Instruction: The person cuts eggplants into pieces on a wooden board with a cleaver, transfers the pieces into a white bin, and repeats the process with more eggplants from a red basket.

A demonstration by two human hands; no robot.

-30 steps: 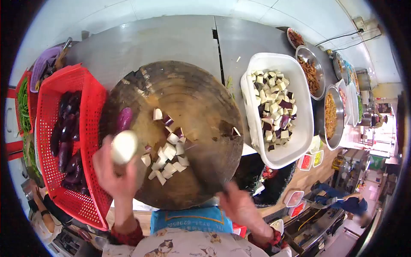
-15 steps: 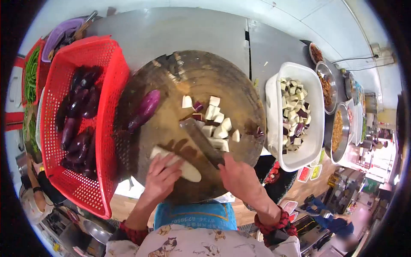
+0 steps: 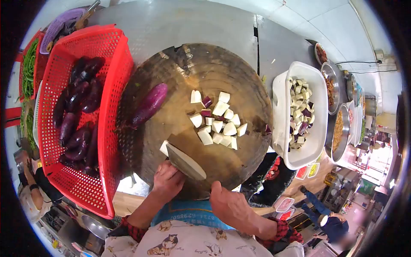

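Note:
My left hand (image 3: 168,179) has its fingers curled against a peeled-looking half of eggplant (image 3: 164,148) near the front of the round wooden chopping block (image 3: 239,167). A cleaver (image 3: 187,162) lies along this piece, its grey blade covering most of it. My right hand (image 3: 229,204) is closed at the cleaver's near end; the handle is hidden in the fist. Beyond the blade, several eggplant chunks (image 3: 220,108) with white flesh and purple skin are scattered on the block. A purple eggplant (image 3: 150,105) rests at the block's left side.
On the left stands a red perforated basket (image 3: 109,85) of whole eggplants. A white tub (image 3: 282,94) of cut eggplant stands right of the block. Metal bowls (image 3: 342,137) of food line the far right. Another person (image 3: 327,222) is at lower right, and an arm shows at far left.
The cleaver has moved from beside the cut chunks, left and nearer, onto the eggplant half. My right hand has come down toward my body. The chunks lie more spread out.

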